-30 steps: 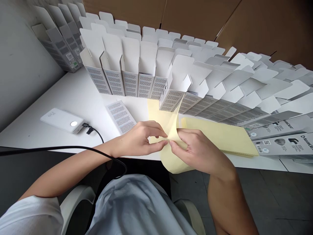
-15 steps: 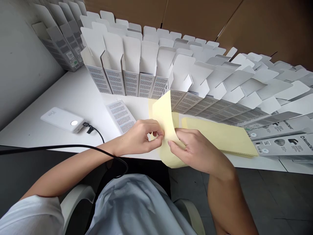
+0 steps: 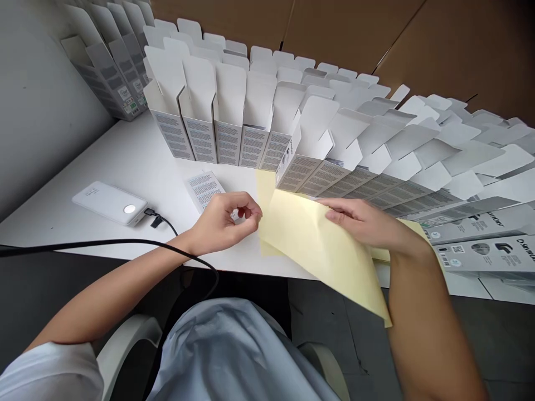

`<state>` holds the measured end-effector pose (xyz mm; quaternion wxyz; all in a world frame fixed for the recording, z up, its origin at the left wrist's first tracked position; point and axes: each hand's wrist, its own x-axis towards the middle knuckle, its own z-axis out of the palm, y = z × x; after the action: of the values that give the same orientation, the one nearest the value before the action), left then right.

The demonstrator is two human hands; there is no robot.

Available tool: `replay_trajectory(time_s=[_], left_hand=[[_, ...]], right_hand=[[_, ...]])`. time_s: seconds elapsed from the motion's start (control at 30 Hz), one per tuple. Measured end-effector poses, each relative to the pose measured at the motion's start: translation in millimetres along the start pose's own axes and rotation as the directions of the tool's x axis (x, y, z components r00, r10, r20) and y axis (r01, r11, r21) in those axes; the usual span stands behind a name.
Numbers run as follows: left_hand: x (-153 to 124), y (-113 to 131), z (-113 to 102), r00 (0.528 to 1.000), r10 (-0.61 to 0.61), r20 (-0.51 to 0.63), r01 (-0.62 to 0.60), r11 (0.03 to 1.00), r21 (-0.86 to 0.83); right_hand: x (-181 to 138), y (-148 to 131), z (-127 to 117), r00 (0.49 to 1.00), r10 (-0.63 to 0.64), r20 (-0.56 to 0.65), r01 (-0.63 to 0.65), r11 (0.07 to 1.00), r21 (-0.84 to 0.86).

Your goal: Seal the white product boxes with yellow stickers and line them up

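Note:
My right hand (image 3: 364,221) holds a pale yellow sheet (image 3: 321,250) by its upper edge; the sheet slopes down over the front edge of the white table (image 3: 125,161). More yellow sheets (image 3: 267,184) lie flat under it on the table. My left hand (image 3: 223,223) hovers just left of the sheet with thumb and fingertips pinched together; what they hold is too small to make out. A flat printed box (image 3: 204,188) lies under the left hand.
Rows of upright open white cartons (image 3: 251,117) fill the table's back, several leaning to the right. Flattened printed cartons (image 3: 489,245) lie at the right. A white power bank (image 3: 109,203) with a black cable (image 3: 167,245) sits at the left. Brown cardboard (image 3: 376,33) stands behind.
Both hands were pinching the yellow sheet at one spot. The left hand has come away to the left, still pinched. The right hand has swung the sheet right and laid it lower.

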<state>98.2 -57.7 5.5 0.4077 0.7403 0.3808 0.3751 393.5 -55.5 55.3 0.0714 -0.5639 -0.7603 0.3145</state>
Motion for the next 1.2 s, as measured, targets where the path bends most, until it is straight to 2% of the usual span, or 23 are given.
replay_trajectory(time_s=[0.07, 0.13, 0.2, 0.3, 0.43, 0.57, 0.67, 0.73, 0.8, 0.87, 0.9, 0.93, 0.97, 1.03, 1.07, 1.1, 1.13, 1.2], left_hand=[[-1.2, -2.2, -2.6, 1.0, -0.003, -0.008, 0.003, 1.0, -0.004], [-2.4, -3.8, -4.1, 1.0, -0.006, -0.012, 0.006, 1.0, -0.005], [-3.5, -4.7, -5.1, 1.0, -0.008, -0.012, 0.008, 1.0, 0.0], [-4.7, -5.7, -6.6, 1.0, -0.013, -0.013, 0.013, 1.0, 0.007], [-5.5, -7.9, -8.6, 0.999, -0.001, -0.048, 0.002, 1.0, 0.016], [-7.1, -11.4, -10.2, 0.999, 0.005, -0.053, -0.003, 0.999, 0.032], [-8.8, -12.8, -11.5, 0.998, 0.001, -0.063, 0.001, 0.999, 0.034], [-10.0, -13.0, -11.9, 0.997, 0.004, -0.081, -0.001, 0.999, 0.036], [-11.1, -13.4, -11.7, 0.996, 0.024, -0.09, -0.02, 0.999, 0.047], [-12.0, -15.4, -11.6, 0.988, 0.103, -0.112, -0.09, 0.989, 0.116], [-12.4, -17.3, -11.9, 0.973, 0.188, -0.133, -0.161, 0.968, 0.193], [-12.7, -19.8, -12.8, 0.939, 0.309, -0.148, -0.254, 0.919, 0.303], [-12.9, -22.7, -14.2, 0.878, 0.456, -0.144, -0.357, 0.826, 0.436], [-13.4, -28.6, -18.6, 0.685, 0.728, -0.032, -0.518, 0.519, 0.68], [-13.9, -31.2, -21.4, 0.591, 0.805, 0.054, -0.555, 0.356, 0.752], [-14.7, -33.2, -24.2, 0.518, 0.845, 0.136, -0.57, 0.222, 0.791], [-15.8, -34.5, -26.8, 0.47, 0.86, 0.199, -0.576, 0.128, 0.808], [-18.8, -35.4, -30.9, 0.435, 0.861, 0.263, -0.578, 0.043, 0.815]], right_hand=[[15.1, 6.0, -9.1, 0.994, 0.069, 0.09, -0.054, 0.986, -0.16], [26.5, 3.3, -16.7, 0.983, 0.141, 0.12, -0.103, 0.955, -0.277], [32.5, -6.1, -23.7, 0.981, 0.178, 0.081, -0.137, 0.92, -0.366], [36.6, -19.7, -32.0, 0.987, 0.162, 0.019, -0.135, 0.878, -0.459], [49.5, -7.7, -25.8, 0.985, 0.16, 0.065, -0.103, 0.846, -0.523], [65.5, 29.3, -0.1, 0.978, 0.207, 0.023, -0.17, 0.859, -0.483], [69.6, 46.4, 18.4, 0.99, 0.14, -0.02, -0.134, 0.875, -0.465], [67.9, 46.2, 28.2, 0.992, 0.063, -0.113, -0.111, 0.859, -0.499], [63.0, 35.5, 37.8, 0.964, -0.044, -0.261, -0.089, 0.874, -0.478], [55.3, 15.5, 49.4, 0.91, -0.111, -0.4, -0.006, 0.96, -0.28], [50.7, 3.1, 56.2, 0.902, -0.095, -0.422, 0.066, 0.995, -0.081], [46.1, -10.0, 63.7, 0.911, -0.054, -0.409, 0.13, 0.979, 0.16], [41.7, -23.0, 71.6, 0.942, -0.023, -0.334, 0.162, 0.903, 0.397], [34.9, -46.0, 87.3, 0.984, -0.008, -0.179, 0.136, 0.683, 0.717], [32.9, -55.0, 94.5, 0.993, -0.004, -0.122, 0.102, 0.576, 0.811], [32.1, -62.1, 100.9, 0.997, 0.001, -0.078, 0.068, 0.483, 0.873], [32.3, -67.3, 106.4, 0.999, 0.01, -0.05, 0.042, 0.408, 0.912], [35.0, -73.2, 114.5, 0.999, 0.031, -0.019, 0.008, 0.322, 0.947]])
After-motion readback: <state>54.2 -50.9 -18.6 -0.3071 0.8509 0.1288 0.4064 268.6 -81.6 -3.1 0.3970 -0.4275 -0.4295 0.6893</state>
